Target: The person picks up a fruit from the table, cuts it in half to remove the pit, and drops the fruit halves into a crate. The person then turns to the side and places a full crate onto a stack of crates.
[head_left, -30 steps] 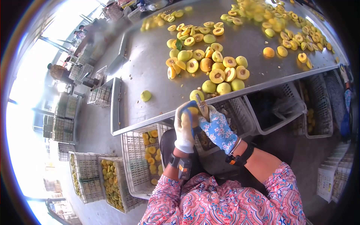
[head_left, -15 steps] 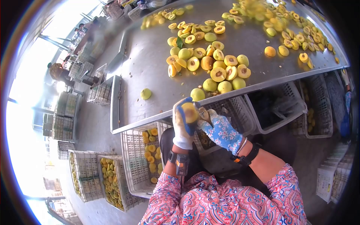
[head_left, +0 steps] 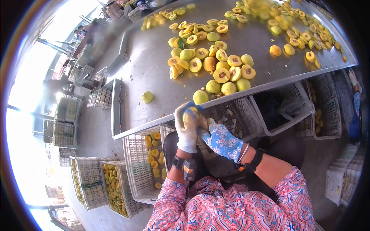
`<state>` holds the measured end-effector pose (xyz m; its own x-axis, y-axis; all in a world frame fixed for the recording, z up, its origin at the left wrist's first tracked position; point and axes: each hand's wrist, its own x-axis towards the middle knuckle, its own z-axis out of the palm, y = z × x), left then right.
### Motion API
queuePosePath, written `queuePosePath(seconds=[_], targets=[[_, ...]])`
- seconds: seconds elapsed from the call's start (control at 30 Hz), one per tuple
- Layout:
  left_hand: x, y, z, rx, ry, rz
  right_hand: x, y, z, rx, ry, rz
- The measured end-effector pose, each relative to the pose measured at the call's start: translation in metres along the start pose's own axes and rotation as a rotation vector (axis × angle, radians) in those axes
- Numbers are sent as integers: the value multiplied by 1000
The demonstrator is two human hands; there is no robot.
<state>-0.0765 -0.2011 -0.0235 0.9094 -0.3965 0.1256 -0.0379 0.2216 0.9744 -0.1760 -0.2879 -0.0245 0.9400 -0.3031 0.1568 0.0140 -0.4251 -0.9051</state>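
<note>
The steel worktop [head_left: 154, 77] is stretching across the top, carrying a spread of halved and whole yellow fruit pieces [head_left: 221, 75]. Just under the worktop's near edge a white crate [head_left: 252, 119] is sitting with scraps in it. Below that edge and over the crate, the left hand [head_left: 186, 129], in a white glove, is clasping one yellow fruit [head_left: 194, 112]. The right hand [head_left: 220, 139], in a flowered glove, is curling in beside it, but I cannot tell whether it is gripping anything. Judging the risk, the fruit is being held clear of the worktop, so a slackening grip could be dropping it among the scraps. With the hands crowding this close, any hidden edge could be catching the left glove. The fruit is sitting inside the left hand's fingers, touching the right hand on its worktop-facing side.
</note>
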Motion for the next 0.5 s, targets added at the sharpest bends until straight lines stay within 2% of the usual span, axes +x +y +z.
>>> queuePosePath(seconds=[0.13,0.2,0.27,0.33,0.43,0.5], targets=[[0,10,0,-185,-48,-109,4,-23,-17,-182,-166,58],[1,14,-1,-305,-61,-177,4,-11,-6,-184,-83,-105],[0,5,-2,-172,23,-131,-1,-2,3,-91,-50,-73],[1,-1,-6,-56,69,-109,-1,-11,3,98,-67,149],[1,1,-3,-43,39,-72,0,-3,5,118,-59,25],[3,5,-5,-159,-45,-164,1,-4,3,331,-144,169]])
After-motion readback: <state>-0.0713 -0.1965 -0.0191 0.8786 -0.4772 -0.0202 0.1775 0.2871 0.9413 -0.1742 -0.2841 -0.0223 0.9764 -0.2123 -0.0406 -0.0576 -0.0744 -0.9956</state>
